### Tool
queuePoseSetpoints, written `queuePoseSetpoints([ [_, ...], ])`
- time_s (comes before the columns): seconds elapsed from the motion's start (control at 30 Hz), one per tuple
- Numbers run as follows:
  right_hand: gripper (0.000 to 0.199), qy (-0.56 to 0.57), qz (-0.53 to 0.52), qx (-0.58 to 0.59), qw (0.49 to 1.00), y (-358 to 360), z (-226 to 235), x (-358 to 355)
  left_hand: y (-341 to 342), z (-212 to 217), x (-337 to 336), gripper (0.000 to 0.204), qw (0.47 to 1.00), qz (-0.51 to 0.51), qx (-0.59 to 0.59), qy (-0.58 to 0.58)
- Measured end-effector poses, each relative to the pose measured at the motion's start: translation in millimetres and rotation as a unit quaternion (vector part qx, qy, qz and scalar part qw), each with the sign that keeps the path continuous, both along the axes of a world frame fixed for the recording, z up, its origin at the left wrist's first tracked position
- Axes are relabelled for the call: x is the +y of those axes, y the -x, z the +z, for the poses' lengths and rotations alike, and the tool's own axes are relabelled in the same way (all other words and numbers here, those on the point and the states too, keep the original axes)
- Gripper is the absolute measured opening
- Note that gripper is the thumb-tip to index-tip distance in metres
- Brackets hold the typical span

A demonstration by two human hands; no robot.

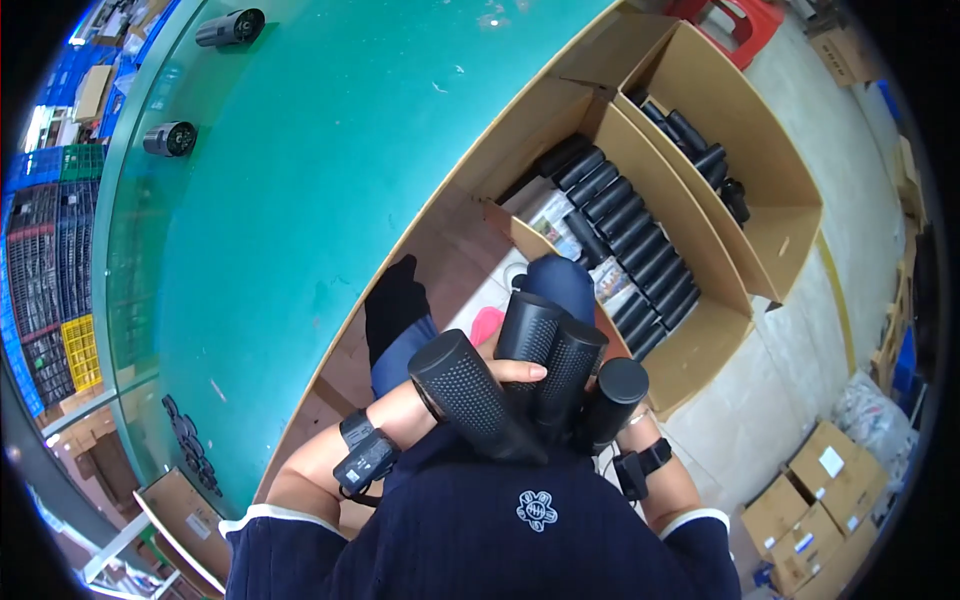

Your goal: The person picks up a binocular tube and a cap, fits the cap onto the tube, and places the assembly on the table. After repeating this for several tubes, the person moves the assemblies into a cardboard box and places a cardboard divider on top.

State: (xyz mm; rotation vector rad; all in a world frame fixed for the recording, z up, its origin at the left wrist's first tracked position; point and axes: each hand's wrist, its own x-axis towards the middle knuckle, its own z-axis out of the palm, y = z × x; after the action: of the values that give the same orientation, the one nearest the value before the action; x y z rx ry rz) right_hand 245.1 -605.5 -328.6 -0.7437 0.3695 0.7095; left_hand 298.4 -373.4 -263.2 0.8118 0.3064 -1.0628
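Observation:
Several black cylinders are bunched upright against my dark shirt. The leftmost cylinder has a dotted, perforated side and leans towards my left wrist. Beside it are two more perforated cylinders, one at the back and one next to it. The rightmost cylinder has a smooth, flat top. My left hand is closed around the bunch, its thumb lying across the back cylinder; the other fingers are mostly hidden. Behind the rightmost cylinder, my right hand is almost entirely covered, so its fingers do not show.
A cardboard box at the right holds rows of black cylinders. Beyond it, another open box contains more. On the green table lie two dark cylinders at the far left and a row of black rings. Cartons stand lower right.

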Motion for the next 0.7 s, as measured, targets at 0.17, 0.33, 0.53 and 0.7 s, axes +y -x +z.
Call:
queuePoseSetpoints([
  [0.17, 0.07, 0.003, -0.012, 0.006, 1.0, 20, -10, -4, 10, 8, 0, 0.076, 0.999, 0.012, 0.029, 0.018],
  [0.33, 0.066, 0.019, -0.039, 0.034, 0.998, 47, 12, -1, 22, -4, 8, 0.08, 0.999, 0.03, -0.032, -0.019],
  [0.53, 0.061, 0.044, -0.016, 0.049, 0.998, 19, 78, 26, -12, 56, 38, 0.09, 0.99, -0.014, -0.134, 0.033],
  [0.7, 0.056, 0.034, 0.071, 0.04, 0.996, -44, 152, 86, -24, 156, 99, 0.092, 0.984, 0.068, -0.154, 0.056],
])
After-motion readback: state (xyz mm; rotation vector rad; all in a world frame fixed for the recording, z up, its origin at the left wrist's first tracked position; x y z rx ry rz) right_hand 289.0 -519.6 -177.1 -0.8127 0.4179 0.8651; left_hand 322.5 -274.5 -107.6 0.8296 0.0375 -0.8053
